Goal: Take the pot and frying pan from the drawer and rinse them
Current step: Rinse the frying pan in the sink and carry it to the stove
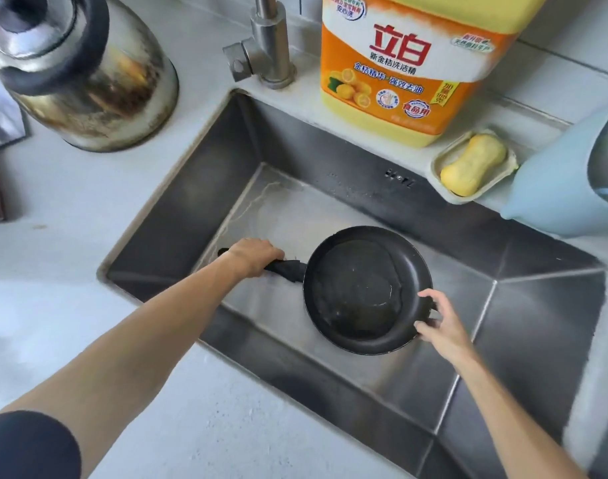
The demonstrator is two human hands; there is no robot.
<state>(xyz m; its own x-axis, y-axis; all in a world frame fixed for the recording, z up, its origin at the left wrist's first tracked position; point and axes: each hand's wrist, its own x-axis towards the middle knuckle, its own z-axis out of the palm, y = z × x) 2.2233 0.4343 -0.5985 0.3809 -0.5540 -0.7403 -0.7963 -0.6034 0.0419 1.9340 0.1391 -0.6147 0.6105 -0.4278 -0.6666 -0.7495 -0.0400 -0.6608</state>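
Observation:
A black frying pan (357, 288) is inside the steel sink (502, 340), open side up, with a little water shining on its inner surface. My left hand (254, 255) grips the pan's black handle, which points left. My right hand (440, 321) holds the pan's right rim, thumb and fingers pinching the edge. No water runs from the faucet (268, 46) at the back. No pot shows in the sink.
A scorched metal kettle (88, 70) stands on the counter at the back left. A large yellow dish-soap jug (406, 63) sits behind the sink, beside a soap dish with a yellow bar (473, 164). A light blue container (565, 178) is at the right.

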